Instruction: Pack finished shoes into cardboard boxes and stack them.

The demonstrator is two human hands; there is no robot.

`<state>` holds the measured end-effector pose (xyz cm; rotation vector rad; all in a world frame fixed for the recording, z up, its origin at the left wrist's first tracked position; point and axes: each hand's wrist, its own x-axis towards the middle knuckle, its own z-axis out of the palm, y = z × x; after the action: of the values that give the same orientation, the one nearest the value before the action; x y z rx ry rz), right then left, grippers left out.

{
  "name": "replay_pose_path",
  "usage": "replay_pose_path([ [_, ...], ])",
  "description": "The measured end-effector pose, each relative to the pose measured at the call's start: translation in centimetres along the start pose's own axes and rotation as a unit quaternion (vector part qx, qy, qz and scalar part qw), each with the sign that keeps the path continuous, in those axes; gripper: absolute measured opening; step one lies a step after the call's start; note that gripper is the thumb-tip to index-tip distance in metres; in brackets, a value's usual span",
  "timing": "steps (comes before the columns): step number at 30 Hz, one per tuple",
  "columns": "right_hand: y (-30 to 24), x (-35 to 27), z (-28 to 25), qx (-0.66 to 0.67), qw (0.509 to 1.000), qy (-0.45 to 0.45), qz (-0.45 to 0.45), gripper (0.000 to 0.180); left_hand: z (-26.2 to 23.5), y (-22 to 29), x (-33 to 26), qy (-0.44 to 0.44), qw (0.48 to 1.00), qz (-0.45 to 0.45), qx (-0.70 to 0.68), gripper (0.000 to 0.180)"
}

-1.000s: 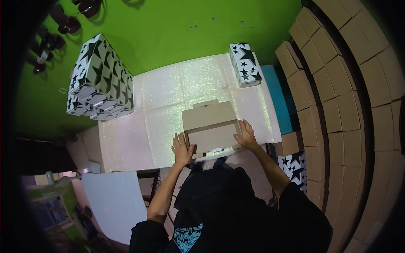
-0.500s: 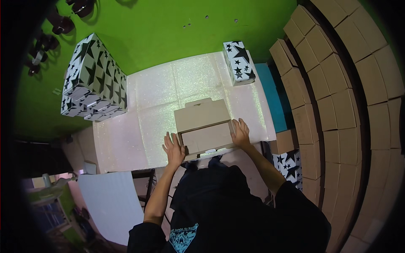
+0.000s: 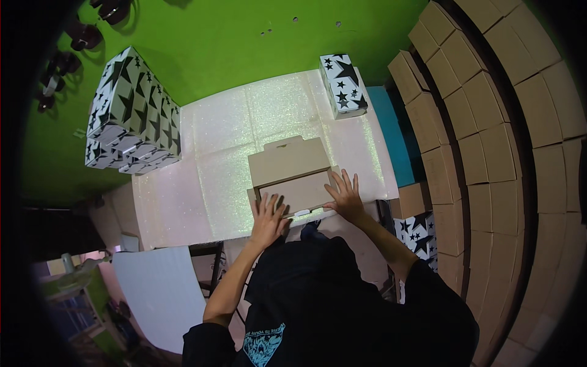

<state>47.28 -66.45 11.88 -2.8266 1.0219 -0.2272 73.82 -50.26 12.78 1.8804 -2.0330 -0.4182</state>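
Our left hand [image 3: 267, 223] has moved inward over the open box [image 3: 288, 161] at the worktop [image 3: 214, 211]'s near edge, shifting work frontward; our right hand [image 3: 347, 199] sits apart, fingers spread, at its right end.

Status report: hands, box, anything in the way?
Left hand at near left of brown box, right hand at right end. Lid open. Star-print stack and lone star-print box stand apart from it.
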Motion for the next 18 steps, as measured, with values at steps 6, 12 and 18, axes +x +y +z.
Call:
replay_pose_path([
  [6,-0.2,0.4,-0.2,0.036,0.999,0.001,0.033,0.078,1.9,2.1,3.4,-0.033,0.999,0.0,-0.005,0.034],
  [12,-0.9,0.2,-0.2,0.047,0.998,0.024,-0.036,0.066,2.3,2.9,3.4,-0.035,0.992,0.111,0.047,0.02],
  [18,-5.1,1.0,1.0,0.112,0.98,-0.005,-0.164,0.028,3.1,2.4,2.2,0.014,0.988,0.137,0.065,0.021],
])
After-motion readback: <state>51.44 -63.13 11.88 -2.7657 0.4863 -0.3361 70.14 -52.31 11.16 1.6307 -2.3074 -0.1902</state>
